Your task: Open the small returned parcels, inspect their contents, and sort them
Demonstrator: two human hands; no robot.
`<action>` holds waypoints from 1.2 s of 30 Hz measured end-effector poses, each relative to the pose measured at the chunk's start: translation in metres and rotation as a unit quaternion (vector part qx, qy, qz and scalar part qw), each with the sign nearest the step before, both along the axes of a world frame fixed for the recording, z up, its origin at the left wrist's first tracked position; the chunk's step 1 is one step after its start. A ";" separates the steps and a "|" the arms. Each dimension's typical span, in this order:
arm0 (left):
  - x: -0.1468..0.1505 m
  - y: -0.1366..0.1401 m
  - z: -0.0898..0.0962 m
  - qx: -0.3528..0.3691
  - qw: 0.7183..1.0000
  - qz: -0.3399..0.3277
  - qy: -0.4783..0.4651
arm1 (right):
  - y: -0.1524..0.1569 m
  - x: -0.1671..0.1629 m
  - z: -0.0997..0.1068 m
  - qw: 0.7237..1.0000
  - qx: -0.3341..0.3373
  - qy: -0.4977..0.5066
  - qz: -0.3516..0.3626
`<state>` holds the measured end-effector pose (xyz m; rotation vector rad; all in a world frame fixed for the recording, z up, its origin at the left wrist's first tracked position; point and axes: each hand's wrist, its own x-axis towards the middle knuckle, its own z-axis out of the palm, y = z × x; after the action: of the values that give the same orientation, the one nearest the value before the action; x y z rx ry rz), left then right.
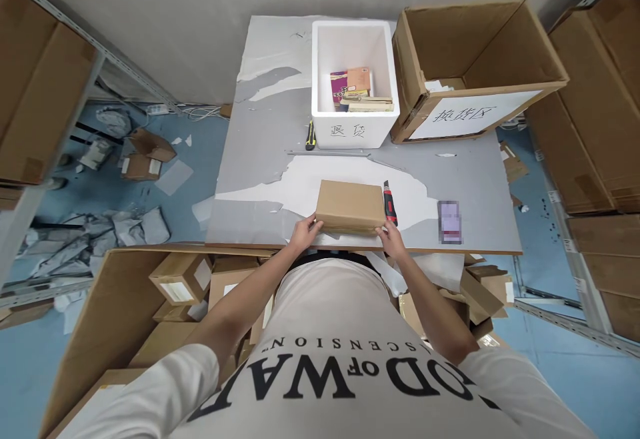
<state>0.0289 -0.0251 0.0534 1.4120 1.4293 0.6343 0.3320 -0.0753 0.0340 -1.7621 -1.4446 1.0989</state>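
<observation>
A closed brown cardboard box [351, 204] lies flat near the front edge of the table. My left hand [305, 232] grips its near left corner, fingers closed against the side. At the near right corner, my right hand [391, 239] holds the same box between thumb and fingers. Just right of the box lies a red and black utility knife [389, 203]. A yellow and black utility knife [311, 135] rests farther back, beside a white foam box [356, 129] with several books [367, 102] inside.
A large open cardboard carton [493, 92] with a handwritten label stands at the table's back right. A blurred phone-like object [450, 222] lies on the right of the table [260, 152]. Below left, a big carton [107, 312] holds several parcels; shelves flank both sides.
</observation>
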 end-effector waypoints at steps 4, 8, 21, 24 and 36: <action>0.003 0.015 0.028 0.049 0.997 0.011 0.054 | 0.013 0.002 0.025 0.998 0.020 -0.055 -0.010; 0.010 0.029 0.040 0.049 0.992 0.026 0.112 | 0.029 -0.002 0.040 0.994 0.030 -0.101 -0.028; 0.021 0.055 0.030 0.021 0.985 0.074 0.157 | 0.067 0.001 0.029 0.992 -0.072 -0.068 -0.080; 0.021 0.060 0.028 0.015 0.983 0.082 0.161 | 0.071 0.001 0.026 0.990 -0.086 -0.038 -0.102; 0.006 0.038 0.000 -0.043 0.991 0.114 -0.049 | 0.049 0.001 0.013 0.987 -0.065 0.061 -0.136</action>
<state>0.0351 0.0130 0.0533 1.1452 1.5333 0.7666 0.3327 -0.0265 0.0474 -1.8803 -1.0447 1.1524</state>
